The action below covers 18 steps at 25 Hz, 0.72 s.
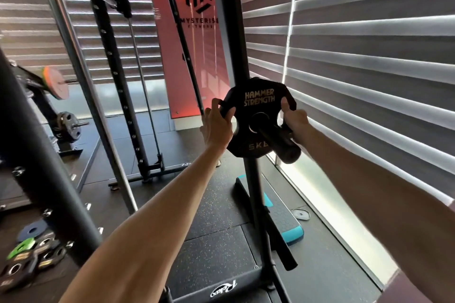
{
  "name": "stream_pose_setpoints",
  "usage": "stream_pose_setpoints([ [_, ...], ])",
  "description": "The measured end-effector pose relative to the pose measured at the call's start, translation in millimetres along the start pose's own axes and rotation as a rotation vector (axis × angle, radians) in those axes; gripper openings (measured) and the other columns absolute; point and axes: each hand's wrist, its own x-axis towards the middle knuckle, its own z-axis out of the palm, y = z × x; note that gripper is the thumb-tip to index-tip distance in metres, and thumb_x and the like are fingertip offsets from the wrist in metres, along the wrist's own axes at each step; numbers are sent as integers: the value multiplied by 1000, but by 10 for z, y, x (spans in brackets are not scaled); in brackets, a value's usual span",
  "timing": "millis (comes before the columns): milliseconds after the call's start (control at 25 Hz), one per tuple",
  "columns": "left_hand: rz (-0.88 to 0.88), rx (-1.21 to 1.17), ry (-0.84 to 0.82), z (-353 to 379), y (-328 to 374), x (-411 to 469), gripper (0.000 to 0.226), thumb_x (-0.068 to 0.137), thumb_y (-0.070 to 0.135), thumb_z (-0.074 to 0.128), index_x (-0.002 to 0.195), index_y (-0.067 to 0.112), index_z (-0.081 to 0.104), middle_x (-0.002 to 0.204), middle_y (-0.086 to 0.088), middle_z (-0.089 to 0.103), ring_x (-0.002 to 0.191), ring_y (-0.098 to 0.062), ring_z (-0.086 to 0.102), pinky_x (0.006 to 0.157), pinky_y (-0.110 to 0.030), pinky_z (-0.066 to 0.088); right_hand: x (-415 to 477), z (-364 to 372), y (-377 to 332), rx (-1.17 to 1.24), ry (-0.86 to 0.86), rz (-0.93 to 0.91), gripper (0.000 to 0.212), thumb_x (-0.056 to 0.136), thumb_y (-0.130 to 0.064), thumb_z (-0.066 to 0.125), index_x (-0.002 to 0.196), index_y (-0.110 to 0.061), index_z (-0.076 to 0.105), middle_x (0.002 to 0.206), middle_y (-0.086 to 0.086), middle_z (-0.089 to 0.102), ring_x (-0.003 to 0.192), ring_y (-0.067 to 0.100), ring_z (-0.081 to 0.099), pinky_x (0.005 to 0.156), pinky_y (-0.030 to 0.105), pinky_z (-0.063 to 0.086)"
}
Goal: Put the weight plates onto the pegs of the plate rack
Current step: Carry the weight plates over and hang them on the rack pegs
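Flanking the weight plate (259,99), slatted blinds (369,56) glow over speckled rubber flooring (214,248).

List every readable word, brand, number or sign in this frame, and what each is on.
"HAMMER STRENGTH": upper face of the black weight plate.
"5K", next letter hidden by the peg: lower face of that plate.
"MYSTERISE": red banner; smaller line beneath is blurred.
Script logo on the rack base: not clearly legible.
Labels on the floor plates: too small.
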Motion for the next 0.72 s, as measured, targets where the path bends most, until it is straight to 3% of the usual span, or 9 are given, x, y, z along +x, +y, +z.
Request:
stream_pose_setpoints([
  [40, -2, 27, -5, -60, 37, -15, 35, 94, 46, 55, 115, 20, 47, 104, -10, 58, 99, -32, 57, 80, -52, 52, -1, 13, -50, -114, 44, -23, 64, 91, -57, 55, 122, -1, 51, 119, 19, 60, 96, 34, 64, 74, 33, 55],
  [120, 23, 74, -3, -193, 78, 15, 37, 95, 41, 57, 119, 15, 47, 109, -13, 59, 102, -31, 57, 83, -47, 51, -131, 70, -206, -366, 187, -204, 47, 95, -31, 52, 132, -4, 45, 134, 24, 46, 123, 40, 47, 101, 45, 41],
  [200, 40, 125, -4, -385, 79, 123, 32, 96, 37, 57, 114, 11, 53, 107, -13, 63, 99, -28, 60, 81, -38, 50, -365, 192, -412, -483, 321, -538, 37, 89, -14, 50, 126, -8, 48, 129, 20, 45, 123, 37, 43, 102, 47, 37],
  [280, 33, 195, -3, -671, 35, 251, 21, 96, 31, 56, 101, 11, 60, 99, -10, 70, 94, -27, 65, 82, -35, 51, -613, 409, -653, -479, 315, -845, 28, 87, -12, 50, 114, -8, 53, 118, 16, 54, 114, 32, 49, 96, 44, 41],
  [360, 12, 266, 5, -1035, -67, 309, 16, 95, 28, 54, 90, 15, 62, 92, -8, 72, 88, -24, 68, 80, -33, 53, -832, 749, -821, -446, 122, -977, 16, 91, -13, 49, 104, -7, 57, 105, 14, 61, 103, 30, 55, 88, 43, 47],
  [520, -121, 383, 28, -1928, -525, 137, 19, 91, 27, 48, 78, 18, 57, 80, -9, 71, 73, -28, 69, 69, -40, 58, -1392, 1723, -783, -498, -335, -1011, 15, 94, -21, 48, 97, -10, 58, 93, 12, 67, 88, 32, 61, 75, 37, 50],
  [720, -369, 640, 24, -3346, -1323, -637, 15, 88, 21, 52, 79, 15, 61, 84, -12, 71, 80, -29, 68, 73, -37, 55, -2563, 3084, -276, -664, -930, -947, 20, 93, -27, 52, 93, -9, 60, 92, 15, 67, 89, 35, 64, 80, 39, 53],
])
